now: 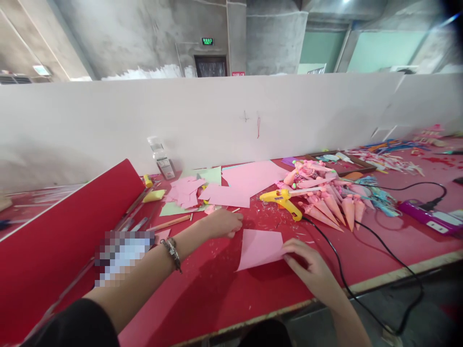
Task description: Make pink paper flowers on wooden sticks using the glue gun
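Note:
My right hand (306, 265) pinches the right edge of a pink sheet of paper (260, 248), which rests on the red table with that edge bent up slightly. To the upper left of the sheet, my left hand (224, 224) is low over the tabletop, fingers curled together; whatever lies in them is hidden. A short thin stick (236, 210) shows just beyond its knuckles. Larger pink paper (231, 195) lies past that hand, beside a heap of small pink paper pieces (186, 190). A yellow hot glue gun (284, 198) lies on its side farther right.
Pink paper cones (331, 205) are piled behind the glue gun. Its black cord (336, 255) runs over the table's front edge. A purple power strip (430, 219) is at the right. A red board (79, 231) leans at the left; a clear bottle (162, 161) stands by the white partition (202, 120).

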Action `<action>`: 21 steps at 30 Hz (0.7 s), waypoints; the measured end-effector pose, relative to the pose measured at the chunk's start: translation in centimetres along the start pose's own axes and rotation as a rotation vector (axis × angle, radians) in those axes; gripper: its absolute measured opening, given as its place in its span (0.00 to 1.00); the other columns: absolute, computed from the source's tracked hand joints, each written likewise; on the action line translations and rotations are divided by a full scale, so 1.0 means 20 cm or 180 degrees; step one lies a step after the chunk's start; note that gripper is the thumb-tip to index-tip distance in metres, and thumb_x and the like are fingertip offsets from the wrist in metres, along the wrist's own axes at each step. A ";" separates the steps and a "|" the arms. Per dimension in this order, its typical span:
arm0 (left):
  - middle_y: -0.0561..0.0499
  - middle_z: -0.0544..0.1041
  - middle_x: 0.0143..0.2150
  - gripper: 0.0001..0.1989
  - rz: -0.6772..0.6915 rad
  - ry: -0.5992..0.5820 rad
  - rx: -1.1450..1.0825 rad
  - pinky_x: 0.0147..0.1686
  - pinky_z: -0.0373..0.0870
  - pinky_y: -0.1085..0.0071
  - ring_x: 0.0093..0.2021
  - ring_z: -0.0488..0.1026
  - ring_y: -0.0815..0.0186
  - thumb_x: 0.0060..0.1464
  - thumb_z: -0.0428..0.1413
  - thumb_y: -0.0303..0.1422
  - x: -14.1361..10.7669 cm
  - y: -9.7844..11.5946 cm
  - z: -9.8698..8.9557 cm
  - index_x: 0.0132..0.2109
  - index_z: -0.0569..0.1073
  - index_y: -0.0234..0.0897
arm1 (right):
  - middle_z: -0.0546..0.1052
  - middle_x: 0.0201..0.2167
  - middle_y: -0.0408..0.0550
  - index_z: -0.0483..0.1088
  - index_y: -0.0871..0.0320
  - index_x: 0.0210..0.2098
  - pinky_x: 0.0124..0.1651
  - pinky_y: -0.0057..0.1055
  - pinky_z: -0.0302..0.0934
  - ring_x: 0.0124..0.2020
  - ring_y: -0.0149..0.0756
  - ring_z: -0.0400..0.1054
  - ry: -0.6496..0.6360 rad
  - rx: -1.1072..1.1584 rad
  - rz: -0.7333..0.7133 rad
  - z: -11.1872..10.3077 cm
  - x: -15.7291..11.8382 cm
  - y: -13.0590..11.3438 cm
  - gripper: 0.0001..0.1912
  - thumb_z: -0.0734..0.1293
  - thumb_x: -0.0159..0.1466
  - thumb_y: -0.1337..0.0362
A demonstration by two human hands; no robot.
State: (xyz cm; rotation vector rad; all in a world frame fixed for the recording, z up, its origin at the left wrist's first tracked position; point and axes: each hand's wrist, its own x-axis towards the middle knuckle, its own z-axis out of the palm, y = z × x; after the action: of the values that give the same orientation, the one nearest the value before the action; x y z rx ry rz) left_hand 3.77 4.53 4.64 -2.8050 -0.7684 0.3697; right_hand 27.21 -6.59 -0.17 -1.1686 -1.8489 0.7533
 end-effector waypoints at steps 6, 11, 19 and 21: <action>0.54 0.71 0.32 0.04 -0.0101 0.0025 -0.0198 0.19 0.52 0.74 0.24 0.66 0.71 0.42 0.50 0.26 -0.01 0.02 -0.01 0.26 0.70 0.38 | 0.70 0.31 0.47 0.67 0.57 0.28 0.43 0.30 0.58 0.37 0.36 0.65 -0.0009 -0.0058 0.0019 0.00 0.00 -0.01 0.08 0.58 0.59 0.63; 0.55 0.72 0.34 0.04 -0.0239 0.0264 -0.0485 0.24 0.56 0.75 0.30 0.68 0.70 0.47 0.50 0.28 -0.08 0.02 0.02 0.30 0.69 0.38 | 0.70 0.32 0.47 0.67 0.57 0.29 0.43 0.30 0.59 0.39 0.37 0.65 0.0003 -0.0138 0.0067 0.01 0.00 -0.01 0.09 0.58 0.59 0.62; 0.54 0.70 0.47 0.13 -0.0145 0.0316 -0.0694 0.37 0.60 0.76 0.42 0.69 0.70 0.53 0.47 0.28 -0.19 -0.01 0.05 0.46 0.67 0.45 | 0.71 0.33 0.48 0.68 0.57 0.31 0.43 0.30 0.59 0.38 0.37 0.65 -0.0047 -0.0134 0.0033 0.02 -0.01 -0.01 0.09 0.58 0.59 0.62; 0.56 0.69 0.50 0.15 -0.0139 0.0285 -0.0731 0.38 0.61 0.77 0.44 0.68 0.70 0.53 0.47 0.27 -0.22 -0.01 0.05 0.46 0.67 0.46 | 0.72 0.33 0.49 0.68 0.57 0.31 0.43 0.30 0.59 0.38 0.37 0.65 -0.0071 -0.0144 0.0040 0.02 -0.01 -0.02 0.09 0.58 0.59 0.61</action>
State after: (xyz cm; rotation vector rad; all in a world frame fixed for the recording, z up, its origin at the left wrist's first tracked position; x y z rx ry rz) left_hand -0.26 2.47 4.47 -2.9857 -0.9026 0.1558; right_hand 26.78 -6.84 -0.13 -1.2059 -1.8875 0.7376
